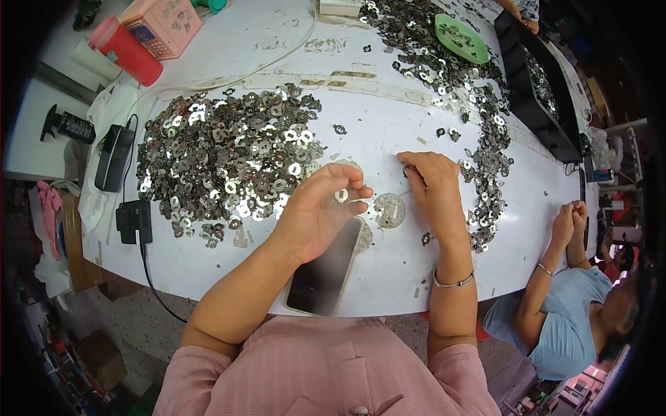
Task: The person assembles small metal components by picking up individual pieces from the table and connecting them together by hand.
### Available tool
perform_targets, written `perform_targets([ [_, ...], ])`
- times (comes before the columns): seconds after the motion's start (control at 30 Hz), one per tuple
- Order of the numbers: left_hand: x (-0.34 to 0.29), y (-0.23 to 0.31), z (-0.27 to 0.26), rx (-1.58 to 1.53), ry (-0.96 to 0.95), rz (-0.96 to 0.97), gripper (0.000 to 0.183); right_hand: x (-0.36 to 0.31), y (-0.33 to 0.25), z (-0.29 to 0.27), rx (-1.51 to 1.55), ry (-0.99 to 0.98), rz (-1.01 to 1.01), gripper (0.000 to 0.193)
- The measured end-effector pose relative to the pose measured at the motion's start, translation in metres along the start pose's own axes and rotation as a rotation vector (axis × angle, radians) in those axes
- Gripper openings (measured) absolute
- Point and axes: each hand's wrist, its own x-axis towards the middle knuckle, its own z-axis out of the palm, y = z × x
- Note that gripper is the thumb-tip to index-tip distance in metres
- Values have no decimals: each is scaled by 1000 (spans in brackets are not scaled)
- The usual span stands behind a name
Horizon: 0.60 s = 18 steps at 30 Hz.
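Note:
My left hand (322, 211) is turned partly palm up, its fingers curled, and a small shiny metal piece (341, 195) shows among them. To its right, my right hand (436, 182) faces down with thumb and forefinger pinched together on a small dark metal piece (407, 169), mostly covered by the fingers. Between the hands lies a round greyish disc-like patch (390, 210) on the table. A dark-screened phone (320, 277) with a light edge lies under and beside my left wrist. Left of that hand spreads a large heap of flat metal pieces with holes (229, 156).
More metal pieces (485, 180) run along the right, past a green tray (461, 39) and a long black bin (538, 83). A red cup (126, 52), pink box (163, 26) and black device (133, 222) stand left. A co-worker in blue (565, 312) sits right.

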Motion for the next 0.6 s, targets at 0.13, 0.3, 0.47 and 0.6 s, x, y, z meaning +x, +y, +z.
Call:
perform_targets([
  [0.13,-1,-1,4,15,18,-61,16,1,-5,0,235,11,91,26],
  [0.3,-3,-4,13,124,-39,-208,22,-1,-15,-4,952,36,189,21],
  [0.47,-4,-6,18,155,-24,-203,21,-6,-28,4,1165,-60,11,18],
  [0.6,-2,-8,12,252,33,-66,14,-4,-29,0,1071,-79,-11,22],
])
